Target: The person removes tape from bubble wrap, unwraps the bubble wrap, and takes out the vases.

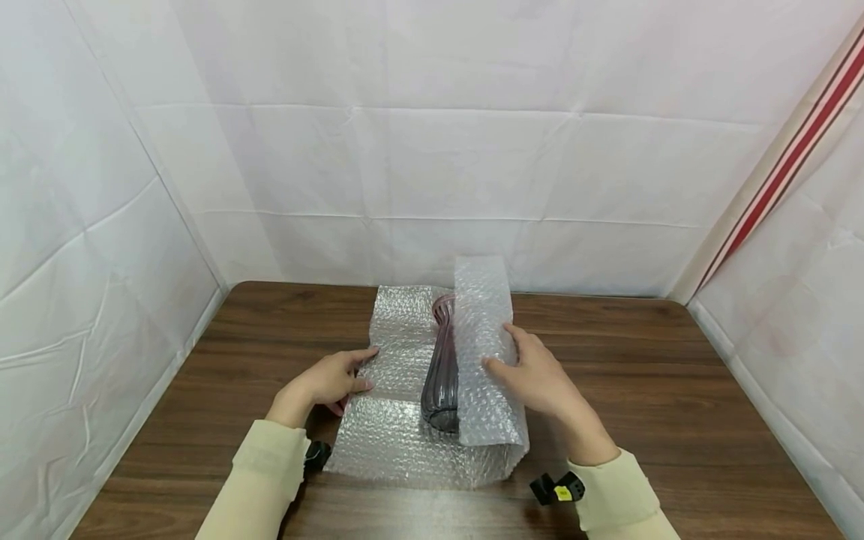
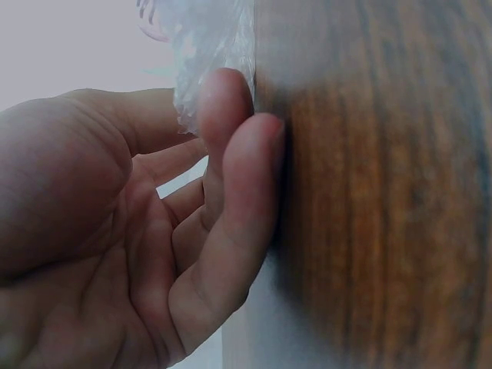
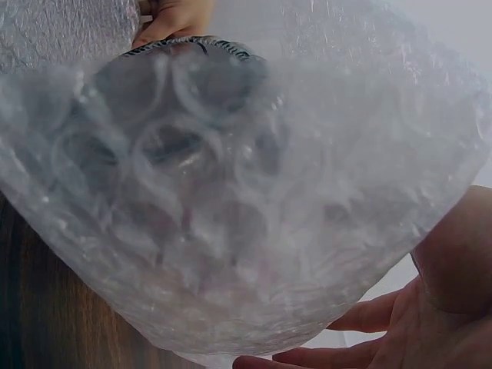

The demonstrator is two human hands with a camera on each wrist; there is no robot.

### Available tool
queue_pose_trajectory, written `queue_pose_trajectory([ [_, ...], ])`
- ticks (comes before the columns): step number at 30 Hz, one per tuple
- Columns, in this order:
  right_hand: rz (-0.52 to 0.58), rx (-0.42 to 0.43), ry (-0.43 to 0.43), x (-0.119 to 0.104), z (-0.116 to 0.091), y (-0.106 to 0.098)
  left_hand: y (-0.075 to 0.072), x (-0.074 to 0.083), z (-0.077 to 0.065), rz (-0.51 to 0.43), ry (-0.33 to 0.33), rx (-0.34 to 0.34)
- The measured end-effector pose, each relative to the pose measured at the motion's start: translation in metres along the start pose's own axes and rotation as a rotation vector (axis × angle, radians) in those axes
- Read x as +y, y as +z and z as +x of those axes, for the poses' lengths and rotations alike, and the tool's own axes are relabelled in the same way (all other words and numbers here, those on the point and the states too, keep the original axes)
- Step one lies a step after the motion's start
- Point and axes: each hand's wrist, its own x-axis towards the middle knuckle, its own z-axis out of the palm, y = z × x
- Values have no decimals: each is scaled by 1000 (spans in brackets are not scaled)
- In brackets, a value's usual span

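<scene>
A purple ribbed glass vase (image 1: 442, 367) lies on its side on a bubble wrap sheet (image 1: 398, 435) spread on the wooden table (image 1: 641, 390). My right hand (image 1: 536, 371) lies with fairly straight fingers on the sheet's raised right flap (image 1: 481, 315) and presses it over the vase. Through the wrap (image 3: 307, 192) in the right wrist view the vase's dark round base (image 3: 184, 100) shows, with my right hand's palm (image 3: 438, 307) at the lower right. My left hand (image 1: 331, 381) rests at the sheet's left edge. Its straight fingers (image 2: 231, 192) touch the wrap's edge (image 2: 207, 38) and the table (image 2: 369, 192).
White cloth walls (image 1: 432, 165) close in the table at the back and both sides. A red-striped band (image 1: 790, 157) runs up the right corner. A small reddish thing (image 1: 336, 409) peeks out under my left hand; what it is I cannot tell.
</scene>
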Motion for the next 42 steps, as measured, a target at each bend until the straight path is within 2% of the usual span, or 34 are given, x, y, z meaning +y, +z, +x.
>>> queue_pose_trajectory([
  [19,25,-28,25,12,-2,-11,-2,1,1,13,4,1],
  [36,-13,12,-64,24,-6,-11,-2,1,-1,9,21,-1],
  [42,-38,-2,-56,25,-7,-12,-1,1,-1,13,21,-3],
])
